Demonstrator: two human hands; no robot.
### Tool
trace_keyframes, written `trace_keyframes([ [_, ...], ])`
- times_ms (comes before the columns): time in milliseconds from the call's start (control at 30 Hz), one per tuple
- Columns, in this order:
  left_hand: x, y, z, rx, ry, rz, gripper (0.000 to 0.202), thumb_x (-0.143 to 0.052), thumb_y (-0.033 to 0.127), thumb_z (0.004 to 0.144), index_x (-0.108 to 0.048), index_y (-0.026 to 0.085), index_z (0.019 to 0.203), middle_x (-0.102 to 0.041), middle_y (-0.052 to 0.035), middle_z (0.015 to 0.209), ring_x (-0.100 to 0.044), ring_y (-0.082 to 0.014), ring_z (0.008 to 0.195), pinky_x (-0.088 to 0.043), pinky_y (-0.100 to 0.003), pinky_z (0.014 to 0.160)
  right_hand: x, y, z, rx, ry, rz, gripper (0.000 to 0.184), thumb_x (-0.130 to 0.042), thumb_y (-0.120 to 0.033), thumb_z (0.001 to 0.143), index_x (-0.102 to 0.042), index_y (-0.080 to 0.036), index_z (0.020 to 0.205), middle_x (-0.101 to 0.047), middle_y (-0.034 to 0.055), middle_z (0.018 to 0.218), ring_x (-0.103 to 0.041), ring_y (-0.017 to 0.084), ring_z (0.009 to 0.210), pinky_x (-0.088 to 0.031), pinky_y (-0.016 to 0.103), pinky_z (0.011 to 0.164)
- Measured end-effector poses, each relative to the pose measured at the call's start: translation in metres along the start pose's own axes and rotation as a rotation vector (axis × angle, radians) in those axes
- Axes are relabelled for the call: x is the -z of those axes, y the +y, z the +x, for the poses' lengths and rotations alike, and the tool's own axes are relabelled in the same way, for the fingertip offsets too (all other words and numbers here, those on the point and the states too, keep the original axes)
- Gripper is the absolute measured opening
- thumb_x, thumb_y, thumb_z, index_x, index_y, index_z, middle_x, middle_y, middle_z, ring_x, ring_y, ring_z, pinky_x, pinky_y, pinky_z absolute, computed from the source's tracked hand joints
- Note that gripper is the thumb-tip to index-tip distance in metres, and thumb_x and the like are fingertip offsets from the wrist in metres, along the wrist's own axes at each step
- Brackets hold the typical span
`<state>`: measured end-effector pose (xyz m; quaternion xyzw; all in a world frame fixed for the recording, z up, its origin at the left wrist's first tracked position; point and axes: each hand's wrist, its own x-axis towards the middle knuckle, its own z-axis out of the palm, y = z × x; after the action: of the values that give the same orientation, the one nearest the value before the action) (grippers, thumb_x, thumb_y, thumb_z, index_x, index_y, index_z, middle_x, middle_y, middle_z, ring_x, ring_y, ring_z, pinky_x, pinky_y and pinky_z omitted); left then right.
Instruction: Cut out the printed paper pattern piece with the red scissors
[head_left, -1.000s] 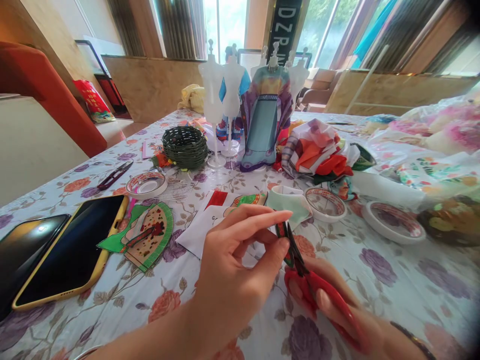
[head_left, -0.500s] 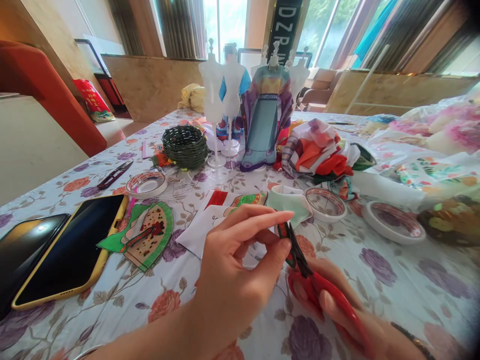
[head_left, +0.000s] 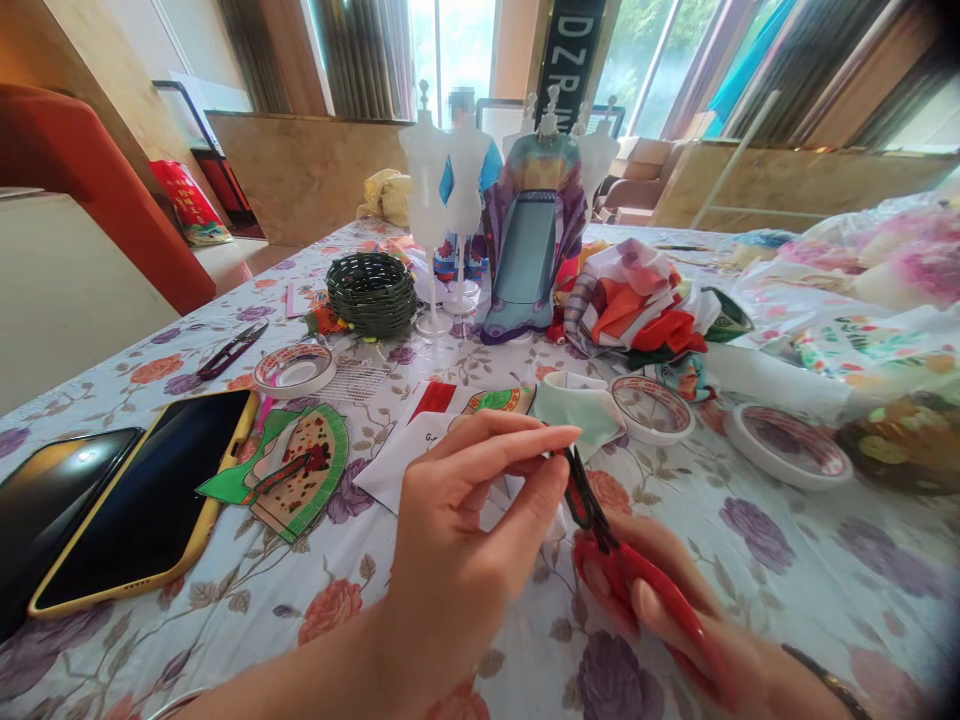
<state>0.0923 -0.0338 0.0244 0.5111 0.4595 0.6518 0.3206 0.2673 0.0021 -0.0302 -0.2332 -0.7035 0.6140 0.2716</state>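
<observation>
My left hand [head_left: 457,540] is raised over the flowered tablecloth [head_left: 787,580], thumb and fingers pinched on a small patterned piece that is mostly hidden at the scissor blades. My right hand [head_left: 675,600] grips red-handled scissors [head_left: 600,530], whose dark blades point up into the pinch. Just beyond lie white paper sheets [head_left: 405,455] with printed cut-out shapes and a pale green fabric piece [head_left: 581,405].
A yellow-cased phone [head_left: 142,495] and a dark one [head_left: 45,500] lie at left beside a green and red cut-out [head_left: 300,470]. Tape rolls [head_left: 294,368], a woven basket [head_left: 371,290], thread snips [head_left: 229,348], dress-form mannequins [head_left: 534,215] and heaped fabrics [head_left: 637,300] fill the back.
The left hand's pinch has shifted slightly up and left, and the scissor blades have closed a little on the small piece. Everything else stays put.
</observation>
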Motion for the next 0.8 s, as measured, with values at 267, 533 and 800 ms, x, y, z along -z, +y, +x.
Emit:
trace_keyframes([
  [267,-0.0010,0.0019,0.0021,0.011,0.034,-0.055,0.022,-0.069,0.006,0.078,-0.081,0.023,0.084,-0.071,-0.0013,0.086,-0.065,-0.0085,0.077,-0.055,-0.013,0.069,-0.0002,-0.0044,0.0036,-0.040,0.010,-0.019,0.054,-0.049,-0.071,0.086,-0.035,-0.022,0.067,-0.031,-0.0031,0.065,-0.027,0.012,0.056,-0.023,0.026,0.048],
  [533,-0.0001,0.0014,0.0011,-0.006,0.024,-0.047,0.024,-0.068,0.005,0.079,-0.081,0.023,0.086,-0.071,-0.0010,0.087,-0.065,-0.0082,0.076,-0.056,-0.013,0.069,-0.0017,-0.0100,0.0029,-0.104,0.028,-0.008,0.056,-0.052,-0.074,0.082,-0.041,-0.022,0.065,-0.032,-0.0030,0.064,-0.030,0.014,0.056,-0.027,0.027,0.049],
  [800,-0.0007,0.0009,0.0013,0.001,0.021,-0.038,0.025,-0.068,0.004,0.078,-0.081,0.024,0.084,-0.072,-0.0008,0.087,-0.066,-0.0088,0.078,-0.056,-0.013,0.069,0.0020,-0.0075,0.0025,-0.089,0.057,-0.036,0.052,-0.056,-0.071,0.081,-0.047,-0.022,0.063,-0.034,-0.0023,0.064,-0.028,0.014,0.057,-0.030,0.028,0.051],
])
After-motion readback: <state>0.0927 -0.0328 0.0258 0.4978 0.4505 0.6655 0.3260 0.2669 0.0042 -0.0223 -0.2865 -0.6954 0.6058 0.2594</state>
